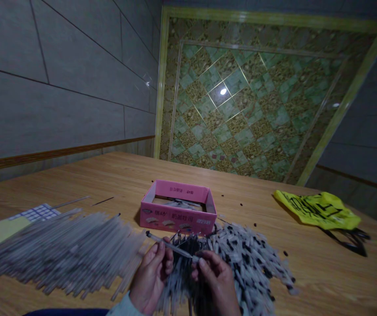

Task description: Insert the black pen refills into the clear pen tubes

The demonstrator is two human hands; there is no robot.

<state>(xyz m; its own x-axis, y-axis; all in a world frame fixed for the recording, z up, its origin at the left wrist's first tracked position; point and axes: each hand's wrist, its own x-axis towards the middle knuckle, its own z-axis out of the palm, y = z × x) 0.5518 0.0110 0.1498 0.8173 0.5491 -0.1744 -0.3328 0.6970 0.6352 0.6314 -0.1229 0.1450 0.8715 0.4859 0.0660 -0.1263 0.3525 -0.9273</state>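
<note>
Pen [170,246] is slanting between two hands, just on the near side of the pink box [175,220]! Fingers of the left hand [151,273] are pinching it near its dark end, while fingers of the right hand [219,281] are gripping a small pale piece [195,259] at the tip; whether the two are joining, I cannot tell. Over on the left, clear tubes [70,250] are lying spread across the wooden counter [247,191]. Short pale caps [254,259] are lying heaped on the right, and beyond them a yellow bag [320,210] is sitting crumpled.
</note>
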